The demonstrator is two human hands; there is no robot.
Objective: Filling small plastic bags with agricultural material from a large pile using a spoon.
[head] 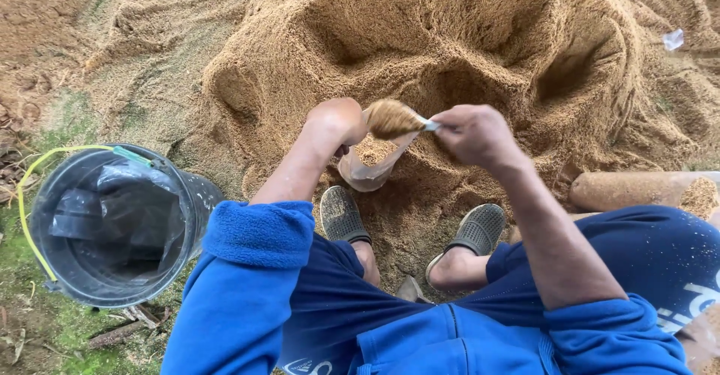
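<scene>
Head view: the person crouches over a big heap of sawdust (465, 37), both feet planted in it. The left hand (339, 122) is closed in a fist around the mouth of a clear plastic bag (369, 169), which hangs between the 2 hands with some sawdust in its bottom. The right hand (474, 131) pinches a small scoop (394, 118), heaped with sawdust, right at the bag's opening. To fill cleanly, it seems best to keep the mouth wide under the scoop and tip slowly. A black bucket (191, 195) lined with dark plastic stands near the left arm, and a filled roll (637, 189) lies by the right knee.
</scene>
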